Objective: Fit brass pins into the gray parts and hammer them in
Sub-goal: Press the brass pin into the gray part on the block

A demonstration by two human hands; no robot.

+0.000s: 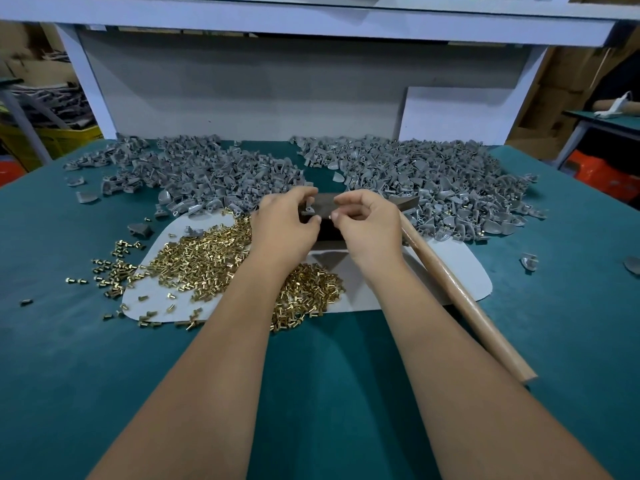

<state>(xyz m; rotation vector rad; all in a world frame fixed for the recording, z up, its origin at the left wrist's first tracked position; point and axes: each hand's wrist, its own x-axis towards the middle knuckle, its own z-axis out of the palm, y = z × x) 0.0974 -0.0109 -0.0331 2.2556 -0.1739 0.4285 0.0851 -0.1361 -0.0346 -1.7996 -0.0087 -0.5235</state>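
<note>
Pins (221, 265) are heaped on the white mat (460, 268). One gray part (308, 206) is pinched by the left hand (287, 223); something tiny, probably a pin, is nipped in the right hand (370, 226). Light, slippery stuff, best gripped by the head.

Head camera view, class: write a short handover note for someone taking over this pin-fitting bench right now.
Left hand: fingers pinch one small gray plastic part over the dark block.
Right hand: fingertips closed, apparently on a pin; too small to confirm.
Loose brass pins heap on the white mat, left of the hands.
Gray parts pile left and right; some on the right show brass, likely finished.
Wooden-handled hammer lies by the right forearm, unheld.
Left: seat the pin, hammer, repeat.
</note>
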